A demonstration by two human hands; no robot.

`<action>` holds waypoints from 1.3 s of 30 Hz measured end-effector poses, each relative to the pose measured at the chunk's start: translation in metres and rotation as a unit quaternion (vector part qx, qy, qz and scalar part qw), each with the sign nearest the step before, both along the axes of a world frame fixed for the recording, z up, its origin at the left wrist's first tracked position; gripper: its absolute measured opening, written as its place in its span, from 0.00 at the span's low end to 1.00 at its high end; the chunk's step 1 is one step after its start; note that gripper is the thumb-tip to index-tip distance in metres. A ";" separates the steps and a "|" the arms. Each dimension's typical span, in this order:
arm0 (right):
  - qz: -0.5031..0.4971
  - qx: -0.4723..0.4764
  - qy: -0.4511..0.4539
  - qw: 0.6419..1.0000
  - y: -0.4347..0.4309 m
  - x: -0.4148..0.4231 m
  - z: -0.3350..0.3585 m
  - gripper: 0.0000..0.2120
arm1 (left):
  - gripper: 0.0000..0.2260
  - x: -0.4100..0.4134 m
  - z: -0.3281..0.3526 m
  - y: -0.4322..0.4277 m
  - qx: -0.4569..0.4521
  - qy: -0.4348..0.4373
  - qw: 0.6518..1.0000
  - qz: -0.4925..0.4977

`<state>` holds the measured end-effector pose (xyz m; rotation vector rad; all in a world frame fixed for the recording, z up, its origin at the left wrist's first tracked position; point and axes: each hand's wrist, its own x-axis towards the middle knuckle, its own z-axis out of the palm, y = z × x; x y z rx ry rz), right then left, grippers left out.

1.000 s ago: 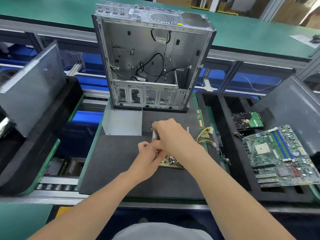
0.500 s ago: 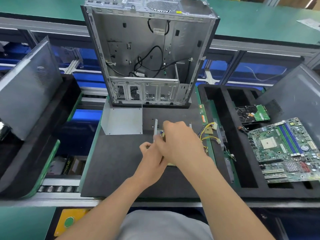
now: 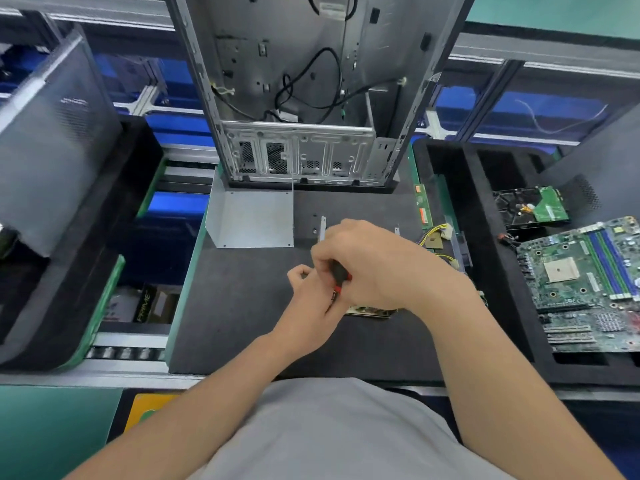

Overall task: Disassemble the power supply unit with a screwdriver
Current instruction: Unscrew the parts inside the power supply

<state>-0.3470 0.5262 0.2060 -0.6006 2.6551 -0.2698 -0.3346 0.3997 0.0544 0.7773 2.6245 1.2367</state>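
Note:
On the black foam mat [image 3: 242,306] lies the opened power supply unit, mostly hidden under my hands; its circuit board edge [image 3: 372,310] shows below my right wrist and a metal wall [image 3: 322,228] stands up behind my fingers. Yellow cables [image 3: 433,233] trail from it to the right. My right hand [image 3: 377,265] grips a black and red screwdriver [image 3: 339,273], held upright over the unit. My left hand [image 3: 311,299] sits just beside the tool's lower end with fingers curled near the shaft; the tip is hidden. The unit's removed grey cover [image 3: 254,218] lies at the left.
An empty upright computer case [image 3: 304,98] stands behind the mat. A foam tray [image 3: 481,271] on the right holds a motherboard [image 3: 588,278] and a hard drive [image 3: 533,206]. Grey side panels lean at far left [image 3: 52,133] and far right [image 3: 609,168].
My head has come closer and tilted down. My right hand has shifted so the screwdriver's black and red handle now shows between both hands; the hands stay over the unit.

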 end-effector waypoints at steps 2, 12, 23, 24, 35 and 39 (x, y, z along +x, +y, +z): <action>-0.061 -0.013 0.040 0.997 -0.002 0.003 -0.003 0.05 | 0.09 -0.001 -0.001 0.001 0.011 -0.008 1.000 0.001; -0.214 -0.041 0.051 0.975 -0.007 0.004 -0.018 0.10 | 0.15 0.001 0.001 0.007 0.085 0.022 0.995 0.047; -0.041 0.015 0.022 0.999 0.001 0.000 -0.004 0.07 | 0.14 0.000 -0.003 0.004 0.008 0.003 1.000 0.001; -0.065 0.019 0.051 0.996 0.000 0.002 -0.007 0.03 | 0.13 0.000 -0.002 0.004 0.012 -0.001 1.000 0.005; -0.143 -0.010 0.030 0.989 0.001 0.005 -0.009 0.07 | 0.12 0.000 0.005 0.003 0.055 0.012 0.998 0.009; -0.041 0.019 0.017 0.999 0.005 0.004 -0.001 0.12 | 0.08 -0.001 0.001 0.003 0.052 -0.011 0.999 0.001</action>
